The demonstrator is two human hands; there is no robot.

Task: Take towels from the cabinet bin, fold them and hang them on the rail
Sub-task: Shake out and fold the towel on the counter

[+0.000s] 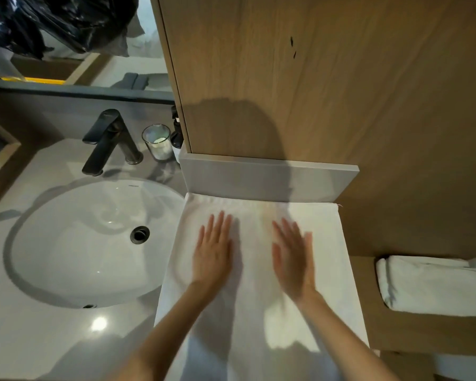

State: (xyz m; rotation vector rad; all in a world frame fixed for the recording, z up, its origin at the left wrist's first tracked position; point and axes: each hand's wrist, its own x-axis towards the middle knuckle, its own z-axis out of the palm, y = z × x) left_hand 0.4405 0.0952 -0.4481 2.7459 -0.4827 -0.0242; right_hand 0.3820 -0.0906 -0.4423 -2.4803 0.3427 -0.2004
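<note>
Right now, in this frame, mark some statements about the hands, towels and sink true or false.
The left hand and right hand are open, fingers straight, on the spread towel. True.
The spread towel lies in the sink. False: it lies on the counter beside it.
A folded towel sits at the far right. True.
The glass stands left of the faucet. False: it stands right of it.
</note>
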